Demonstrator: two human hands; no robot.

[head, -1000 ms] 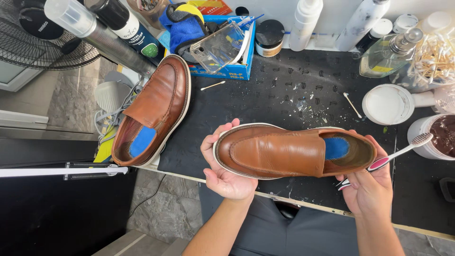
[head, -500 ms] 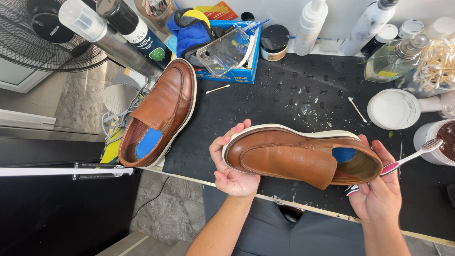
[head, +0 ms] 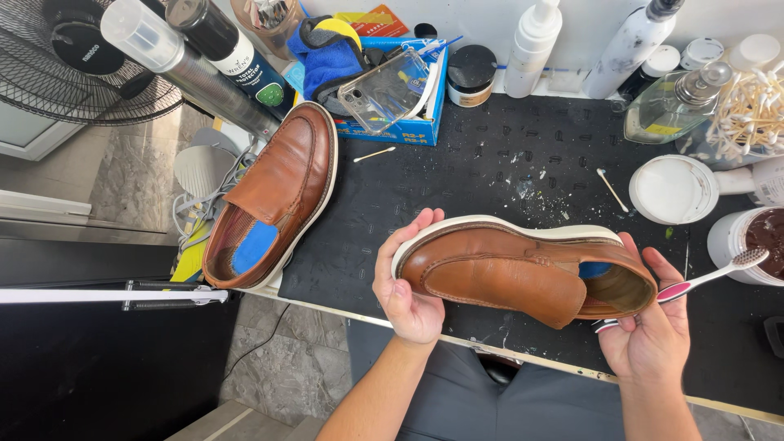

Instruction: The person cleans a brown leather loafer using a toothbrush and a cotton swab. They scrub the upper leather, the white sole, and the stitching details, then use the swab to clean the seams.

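Left hand (head: 411, 296): cups the toe of the brown leather loafer (head: 523, 269), fingers curled over its white sole edge.
Right hand (head: 649, 331): closed round the loafer's heel, with a pink-handled toothbrush (head: 709, 278) pinched against it, bristles pointing right.
Held loafer: lifted above the near edge of the black work mat (head: 490, 163), tipped on its side, opening facing the right hand.
Second loafer (head: 273, 196): lies at the mat's left edge, blue insole showing.
Farther back: white lid (head: 674, 189), cotton swab (head: 610, 186), blue tray (head: 408, 98), spray bottles (head: 531, 49).
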